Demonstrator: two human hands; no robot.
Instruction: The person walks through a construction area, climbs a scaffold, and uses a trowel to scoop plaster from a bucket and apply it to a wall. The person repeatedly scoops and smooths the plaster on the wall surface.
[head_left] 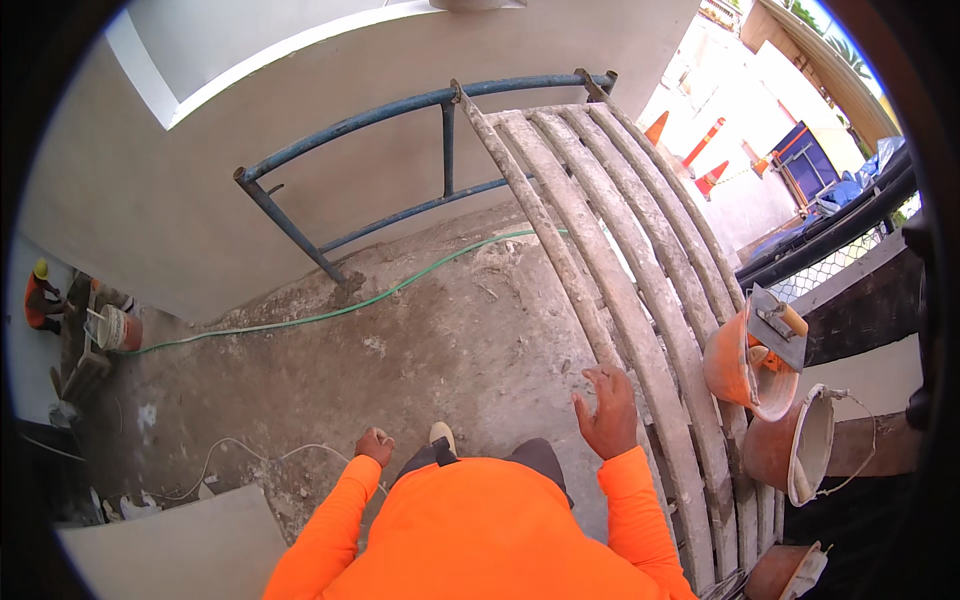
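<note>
My right hand (608,410) is open, its fingers apart, at the near edge of a slatted scaffold platform (640,290) caked with dried mortar. I cannot tell whether its fingertips touch the outer rail. My left hand (375,445) hangs low over the floor, fingers curled in, with nothing seen in it. On the platform's right side stand an orange bucket (728,362) with a trowel (780,330) across its top and a brown bucket (775,445) with a wire handle. Another bucket (780,572) sits nearer to me, partly cut off.
A blue scaffold frame (448,150) stands by the wall, under the platform's far end. A green hose (330,312) crosses the dirty concrete floor (400,345). A thin cable (235,442) lies at left. Far left, a person (42,298) works near a bucket (120,328). Traffic cones (712,178) stand outside.
</note>
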